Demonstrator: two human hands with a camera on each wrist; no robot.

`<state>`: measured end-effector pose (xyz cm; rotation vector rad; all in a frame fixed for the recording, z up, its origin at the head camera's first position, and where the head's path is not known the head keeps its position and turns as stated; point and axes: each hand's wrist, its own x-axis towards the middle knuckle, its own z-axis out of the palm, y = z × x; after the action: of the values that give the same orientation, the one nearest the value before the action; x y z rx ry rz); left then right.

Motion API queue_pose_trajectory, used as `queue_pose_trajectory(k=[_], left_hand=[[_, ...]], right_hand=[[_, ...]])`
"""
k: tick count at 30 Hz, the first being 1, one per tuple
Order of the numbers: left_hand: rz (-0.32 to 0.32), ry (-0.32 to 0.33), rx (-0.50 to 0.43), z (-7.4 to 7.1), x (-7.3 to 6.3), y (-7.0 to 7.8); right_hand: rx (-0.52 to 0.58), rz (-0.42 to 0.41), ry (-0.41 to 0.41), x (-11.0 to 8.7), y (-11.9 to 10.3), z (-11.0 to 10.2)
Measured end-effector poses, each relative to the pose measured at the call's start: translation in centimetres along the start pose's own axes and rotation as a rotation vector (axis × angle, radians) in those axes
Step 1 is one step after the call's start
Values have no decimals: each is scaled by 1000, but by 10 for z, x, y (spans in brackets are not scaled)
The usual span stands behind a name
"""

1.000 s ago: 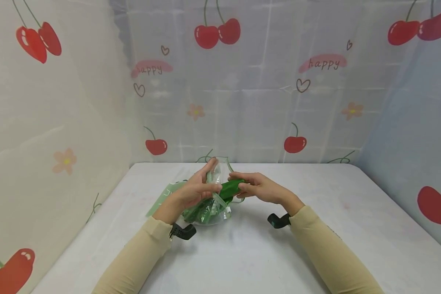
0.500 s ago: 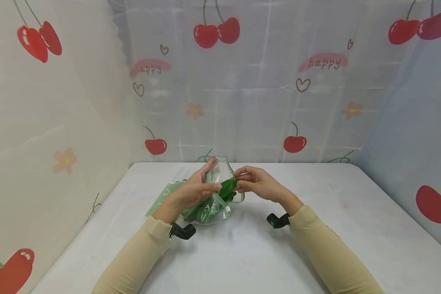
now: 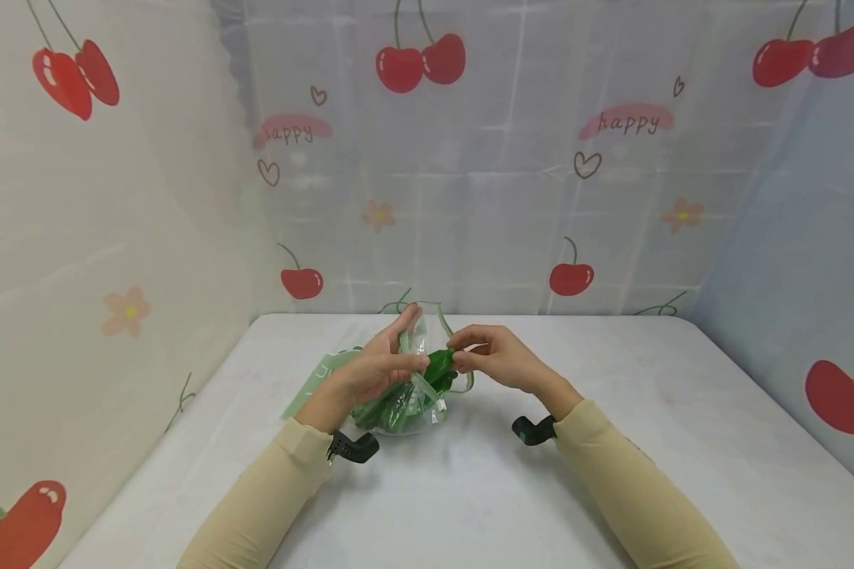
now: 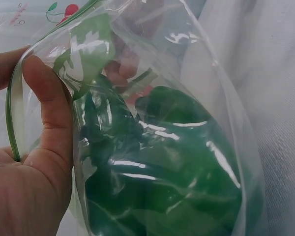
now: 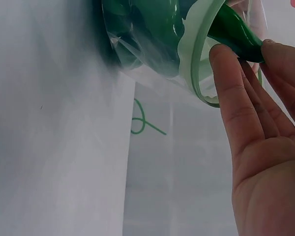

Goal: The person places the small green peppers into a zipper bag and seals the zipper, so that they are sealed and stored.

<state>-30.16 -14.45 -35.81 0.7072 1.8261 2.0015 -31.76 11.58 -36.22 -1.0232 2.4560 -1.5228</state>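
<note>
A clear zip bag (image 3: pixel 437 411) with a pale green rim rests on the white table, bulging with dark green vegetables (image 4: pixel 187 162). My left hand (image 3: pixel 379 367) holds its mouth wide, thumb and fingers spread at the rim. From the right, my right hand (image 3: pixel 494 356) pinches the end of a glossy green pepper (image 3: pixel 439 366). Most of that pepper (image 5: pixel 238 37) lies inside the bag's mouth, and its tip shows between my right thumb and forefinger in the right wrist view. Plastic glare blurs the outlines of the vegetables inside.
A green panel (image 3: pixel 320 383) with white lettering shows left of my left hand. The white table (image 3: pixel 462 506) runs back to a curtain (image 3: pixel 498 197) printed with cherries. Similar sheets hang at the left and right.
My right hand has moved slightly left toward the bag, and the green pepper has gone deeper into its mouth. My left hand and the bag stay nearly still.
</note>
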Motion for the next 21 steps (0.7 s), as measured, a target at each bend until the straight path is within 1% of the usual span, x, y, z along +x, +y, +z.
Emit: queue_pose_trajectory(k=[7,13,21], left_hand=[[-6,-5,6,0,1,0],[-1,-10,26,-1,1,0],[-2,-17,28,-1,1,-1]], right_hand=[[-32,25,-29,3,1,8],[-60,18,-28,4,1,13],[-56,24,-42,10,3,17]])
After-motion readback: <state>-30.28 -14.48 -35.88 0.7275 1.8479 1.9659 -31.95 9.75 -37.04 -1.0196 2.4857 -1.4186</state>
